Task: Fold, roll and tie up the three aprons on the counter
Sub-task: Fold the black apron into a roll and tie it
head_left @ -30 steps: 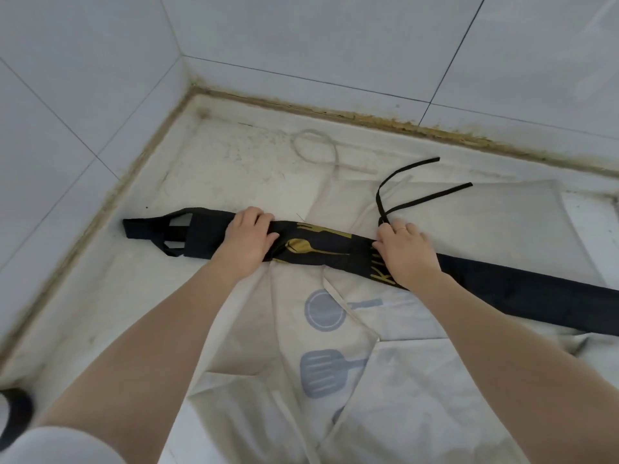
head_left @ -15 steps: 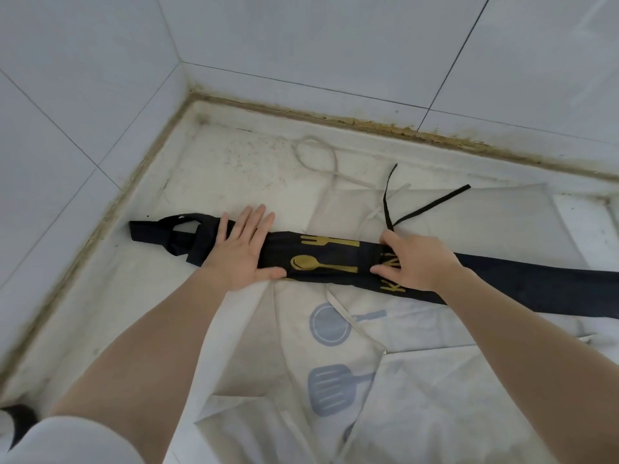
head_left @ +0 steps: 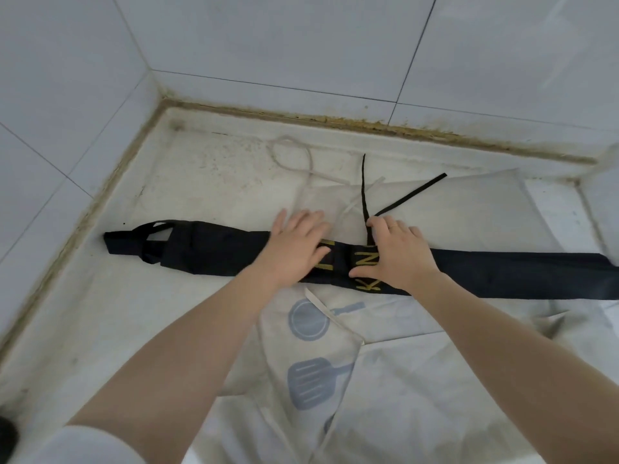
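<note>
**Inspector:** State your hands.

**Operator:** Both flat, fingers straight. Neither is clamped on anything.

**Inspector:** Noted. Your left hand [head_left: 294, 246] presses on the black apron [head_left: 214, 249], fingers reaching past its far edge. Your right hand [head_left: 392, 252] lies just beside it, also on that apron, thumb spread toward the left hand. Gold lettering [head_left: 366, 272] shows between your hands and under your right thumb.

**Operator:** And the apron itself?

**Inspector:** It is folded into a long narrow band across the bench [head_left: 201, 182], running out past both hands to either side. Its black ties [head_left: 412, 195] fan out beyond your right fingertips. Under the band, and nearer you than your hands, lies a pale apron [head_left: 435, 380] printed with a blue pan [head_left: 308, 319] and a blue spatula [head_left: 310, 383]. Its pale cord [head_left: 291, 152] loops beyond your left hand. I cannot tell whether a third apron is there.
</note>
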Action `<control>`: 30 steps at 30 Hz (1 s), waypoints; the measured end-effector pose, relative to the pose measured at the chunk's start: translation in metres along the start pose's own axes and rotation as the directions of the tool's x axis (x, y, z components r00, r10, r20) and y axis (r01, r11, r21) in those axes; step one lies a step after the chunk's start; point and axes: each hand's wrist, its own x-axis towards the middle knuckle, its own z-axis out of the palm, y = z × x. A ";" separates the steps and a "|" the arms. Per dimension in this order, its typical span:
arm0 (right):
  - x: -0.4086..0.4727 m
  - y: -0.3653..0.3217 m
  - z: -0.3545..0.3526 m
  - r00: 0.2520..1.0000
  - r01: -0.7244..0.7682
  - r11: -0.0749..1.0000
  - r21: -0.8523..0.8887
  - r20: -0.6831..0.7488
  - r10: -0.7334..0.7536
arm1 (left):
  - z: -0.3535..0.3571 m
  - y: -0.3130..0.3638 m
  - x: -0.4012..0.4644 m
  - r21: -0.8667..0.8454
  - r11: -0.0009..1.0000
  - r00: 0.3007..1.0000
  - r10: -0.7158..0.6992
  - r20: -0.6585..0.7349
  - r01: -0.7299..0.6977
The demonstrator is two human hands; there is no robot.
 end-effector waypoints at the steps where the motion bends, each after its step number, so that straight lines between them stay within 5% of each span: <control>1: -0.001 0.004 -0.003 1.000 -0.010 1.000 0.000 0.001 0.010 | 0.004 0.013 0.006 -0.007 0.998 0.998 0.064 0.022 -0.064; 7: -0.029 0.063 -0.005 0.997 -0.013 0.997 0.073 0.070 0.008 | 0.031 0.043 0.010 0.019 0.999 0.977 -0.042 0.211 0.039; 13: -0.036 0.094 -0.006 1.000 0.018 0.997 0.072 0.002 -0.018 | 0.037 0.043 0.008 0.095 0.993 0.972 -0.088 0.217 0.069; 20: -0.028 0.089 0.005 0.978 -0.139 0.990 0.024 0.160 0.134 | 0.032 0.053 0.007 0.174 0.977 0.967 -0.157 0.202 0.122; 24: -0.028 0.088 0.009 0.980 -0.139 0.990 0.010 0.144 0.137 | 0.029 0.102 0.027 0.146 0.985 0.993 0.102 -0.054 -0.093; 26: -0.030 0.092 0.009 0.982 -0.121 0.993 0.014 0.145 0.118 | 0.036 0.135 0.043 0.088 0.968 0.971 0.238 -0.029 -0.234; 30: -0.039 0.115 0.005 0.977 -0.108 0.991 0.079 0.193 0.092 | 0.058 0.151 0.050 0.062 0.989 0.989 0.132 0.071 -0.136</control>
